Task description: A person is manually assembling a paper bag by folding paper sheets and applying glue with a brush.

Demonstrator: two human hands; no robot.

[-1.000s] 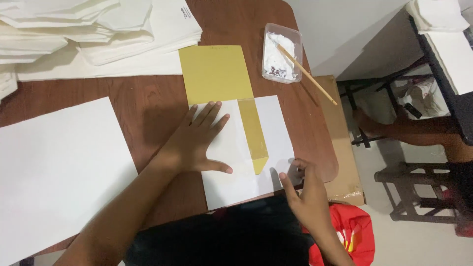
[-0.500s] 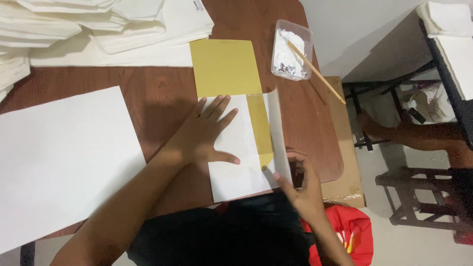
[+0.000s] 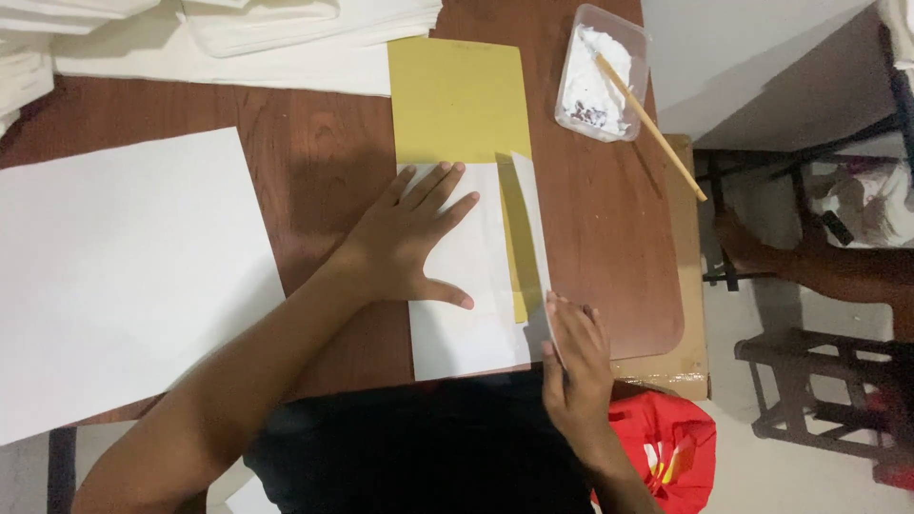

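My left hand (image 3: 405,243) lies flat with spread fingers on a white paper sheet (image 3: 466,314) near the table's front edge. Under that sheet lies a yellow card (image 3: 457,100), which sticks out at the far end and shows as a narrow strip on the right. My right hand (image 3: 574,366) grips the white sheet's right flap (image 3: 531,219) at its near end and holds it lifted up and folded over toward the left.
A clear plastic tub of white paste (image 3: 600,71) with a wooden stick (image 3: 657,119) stands at the back right. A large white sheet (image 3: 114,276) covers the left of the brown wooden table (image 3: 324,152). White paper stacks (image 3: 238,38) lie along the far edge. A red bag (image 3: 666,447) sits below right.
The right flap of the white sheet has risen from flat and swung over toward the left. My right hand keeps its hold at the near corner; my left hand stays pressed flat.
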